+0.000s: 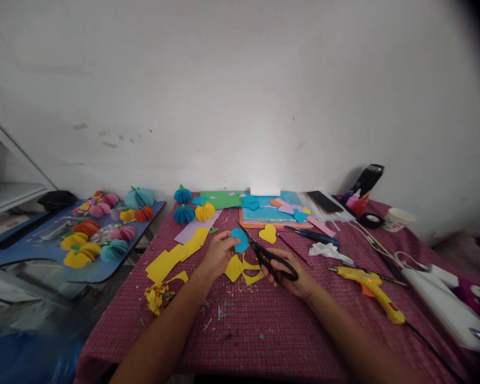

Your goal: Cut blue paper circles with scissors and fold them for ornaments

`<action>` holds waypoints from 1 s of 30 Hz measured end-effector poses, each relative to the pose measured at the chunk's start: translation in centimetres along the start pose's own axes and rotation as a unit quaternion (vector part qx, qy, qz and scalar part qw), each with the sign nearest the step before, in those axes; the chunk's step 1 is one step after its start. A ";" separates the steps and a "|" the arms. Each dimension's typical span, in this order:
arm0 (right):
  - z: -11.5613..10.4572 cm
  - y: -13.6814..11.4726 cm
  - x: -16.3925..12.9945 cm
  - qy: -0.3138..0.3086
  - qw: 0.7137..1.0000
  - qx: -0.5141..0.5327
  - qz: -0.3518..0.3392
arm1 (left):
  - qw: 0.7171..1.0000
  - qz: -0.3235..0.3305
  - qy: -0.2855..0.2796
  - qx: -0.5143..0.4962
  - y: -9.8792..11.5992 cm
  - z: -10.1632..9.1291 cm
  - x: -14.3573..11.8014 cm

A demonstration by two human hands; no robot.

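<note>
Bare white wall (240, 80), perhaps scuffed

Two hands, one pair of scissors at a crowded craft table

On the red cloth sat three paper balls (183, 196), two blue and one yellow, plus one yellow glue gun (371, 285), one paper cup (398, 218), one tape roll (371, 220) and one pair of black scissors (268, 257).

Bare cloth (240, 341) open between the forearms; yellow offcuts (176, 256) crowd the left, glue gun (374, 288) and its cord block the right, paper stack (268, 213) fills the back
</note>
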State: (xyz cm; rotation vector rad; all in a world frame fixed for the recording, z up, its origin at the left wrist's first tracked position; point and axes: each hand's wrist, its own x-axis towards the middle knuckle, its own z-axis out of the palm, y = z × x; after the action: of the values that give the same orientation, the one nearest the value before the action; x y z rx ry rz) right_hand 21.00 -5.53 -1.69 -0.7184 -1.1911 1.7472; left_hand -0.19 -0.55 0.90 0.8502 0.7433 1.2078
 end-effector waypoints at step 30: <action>-0.5 -3.2 -0.7 0.024 0.944 -0.326 -0.055 | 0.988 0.052 0.015 0.147 -1.4 -1.7 0.9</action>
State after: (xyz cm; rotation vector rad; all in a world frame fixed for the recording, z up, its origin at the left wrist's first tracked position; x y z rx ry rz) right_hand 22.81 -5.45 1.08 -1.0411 -1.7621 1.2211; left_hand -0.72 0.44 -1.22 1.1280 0.9261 1.2218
